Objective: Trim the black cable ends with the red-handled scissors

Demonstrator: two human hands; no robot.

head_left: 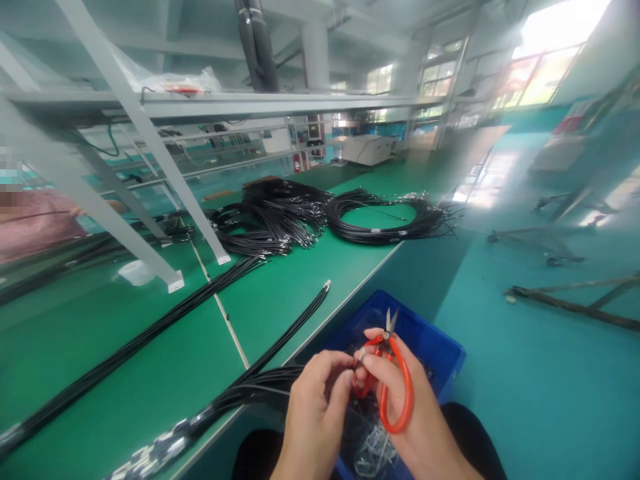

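Red-handled scissors rest in my right hand, their blades pointing up and slightly apart. The thumb and fingers of that hand also meet near a small piece at the fingertips, too small to make out. My left hand is closed in a pinch beside it, fingertips close to the same small piece and the scissors' left handle loop. Below both hands sits a blue bin with clear plastic scraps in it. Left of my left hand, a bundle of black cables lies along the edge of the green table.
The green table carries coiled black cables, more cable bundles and a white roll. White shelf posts rise at the left. Another person's pink sleeve shows at the far left. A wheeled stand is at right.
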